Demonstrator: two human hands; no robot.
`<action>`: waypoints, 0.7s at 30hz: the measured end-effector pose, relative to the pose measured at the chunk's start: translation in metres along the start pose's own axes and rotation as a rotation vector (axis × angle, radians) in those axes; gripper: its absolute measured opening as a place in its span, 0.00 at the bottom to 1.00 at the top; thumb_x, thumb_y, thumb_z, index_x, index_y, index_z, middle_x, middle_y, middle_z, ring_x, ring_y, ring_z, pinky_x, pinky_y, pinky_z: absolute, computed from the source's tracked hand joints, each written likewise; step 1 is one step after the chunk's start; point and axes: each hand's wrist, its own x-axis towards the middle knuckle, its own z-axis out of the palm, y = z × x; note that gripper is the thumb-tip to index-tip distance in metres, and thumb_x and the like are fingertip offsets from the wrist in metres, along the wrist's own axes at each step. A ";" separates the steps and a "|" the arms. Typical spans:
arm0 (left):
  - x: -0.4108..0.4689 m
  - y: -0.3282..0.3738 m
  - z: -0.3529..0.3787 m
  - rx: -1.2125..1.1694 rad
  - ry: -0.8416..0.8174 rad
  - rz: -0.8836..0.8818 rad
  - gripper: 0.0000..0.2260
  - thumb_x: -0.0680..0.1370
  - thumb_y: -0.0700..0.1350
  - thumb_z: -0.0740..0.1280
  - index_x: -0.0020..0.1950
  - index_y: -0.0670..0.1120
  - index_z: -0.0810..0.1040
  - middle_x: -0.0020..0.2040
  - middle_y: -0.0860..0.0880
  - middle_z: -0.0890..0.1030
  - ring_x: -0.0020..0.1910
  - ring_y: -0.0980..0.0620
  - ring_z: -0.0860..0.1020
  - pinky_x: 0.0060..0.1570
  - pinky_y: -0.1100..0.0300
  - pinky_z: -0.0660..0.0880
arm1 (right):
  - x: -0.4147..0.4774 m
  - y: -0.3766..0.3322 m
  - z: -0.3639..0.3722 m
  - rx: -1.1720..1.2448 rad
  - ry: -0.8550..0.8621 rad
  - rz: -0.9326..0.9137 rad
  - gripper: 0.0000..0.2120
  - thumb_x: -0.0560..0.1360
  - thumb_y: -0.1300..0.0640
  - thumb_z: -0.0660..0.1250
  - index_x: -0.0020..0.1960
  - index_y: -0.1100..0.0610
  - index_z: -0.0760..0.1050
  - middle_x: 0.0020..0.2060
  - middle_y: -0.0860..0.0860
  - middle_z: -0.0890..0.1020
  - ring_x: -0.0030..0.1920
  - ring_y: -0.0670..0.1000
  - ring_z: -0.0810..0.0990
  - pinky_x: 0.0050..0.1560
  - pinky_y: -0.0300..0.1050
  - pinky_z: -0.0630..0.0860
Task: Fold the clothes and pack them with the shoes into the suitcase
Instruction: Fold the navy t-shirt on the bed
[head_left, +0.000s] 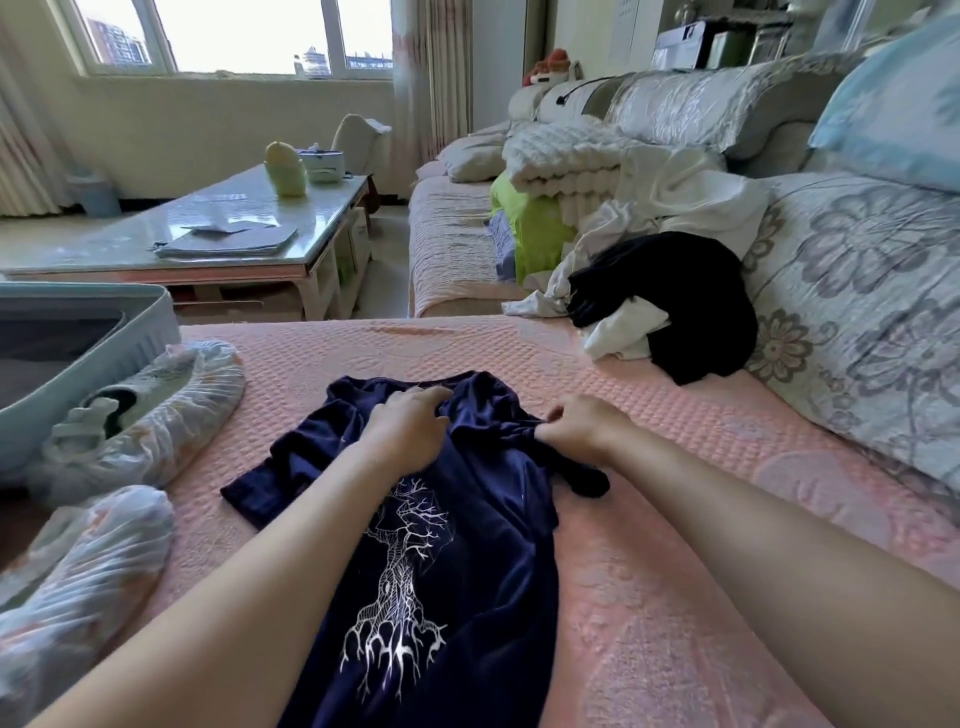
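- Navy T-shirt: lies print side up on the pink quilted sofa cover, at the centre of the view. A white tree print sits on its front. The collar end points toward 12 o'clock; the hem runs off the frame at 6 o'clock. One sleeve lies spread flat toward 9 o'clock; the other, at 3 o'clock, is bunched.
- Left hand: rests palm down on the shirt just below the collar, fingers curled and pressing into the cloth. Whether they pinch any fabric cannot be told.
- Right hand: fingers closed on the gathered fabric at the shirt's shoulder, beside the bunched sleeve.
- Suitcase: light blue, open, at 9 o'clock of the shirt, at the left edge of the frame.
- Shoes: two, each inside a translucent white cover. One shoe lies against the suitcase wall at 9 o'clock; the other shoe lies at 8 o'clock, nearer the person.
- Loose clothes: a heap of black and white garments at 2 o'clock, against the floral sofa back, well apart from the shirt.
- Coffee table: at 11 o'clock, beyond the sofa, with papers and containers on top.
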 end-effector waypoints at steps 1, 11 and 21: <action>0.001 0.006 0.002 0.019 -0.020 0.013 0.20 0.82 0.51 0.61 0.75 0.55 0.68 0.73 0.48 0.72 0.71 0.43 0.69 0.69 0.49 0.67 | -0.004 0.006 0.001 -0.060 0.003 0.012 0.08 0.68 0.48 0.66 0.37 0.53 0.77 0.37 0.50 0.82 0.43 0.55 0.81 0.40 0.45 0.73; 0.006 0.040 0.041 0.089 -0.144 0.070 0.32 0.80 0.61 0.61 0.80 0.59 0.51 0.80 0.49 0.57 0.77 0.44 0.57 0.73 0.47 0.58 | 0.014 0.061 -0.031 -0.115 0.512 0.120 0.10 0.84 0.55 0.56 0.62 0.58 0.69 0.57 0.60 0.79 0.55 0.62 0.79 0.46 0.50 0.71; 0.042 0.049 0.038 -0.050 0.074 0.104 0.12 0.83 0.50 0.58 0.53 0.51 0.81 0.58 0.49 0.79 0.59 0.43 0.76 0.58 0.51 0.72 | 0.021 0.076 -0.015 -0.243 0.269 -0.121 0.22 0.79 0.53 0.59 0.73 0.51 0.68 0.69 0.54 0.72 0.68 0.57 0.70 0.68 0.52 0.66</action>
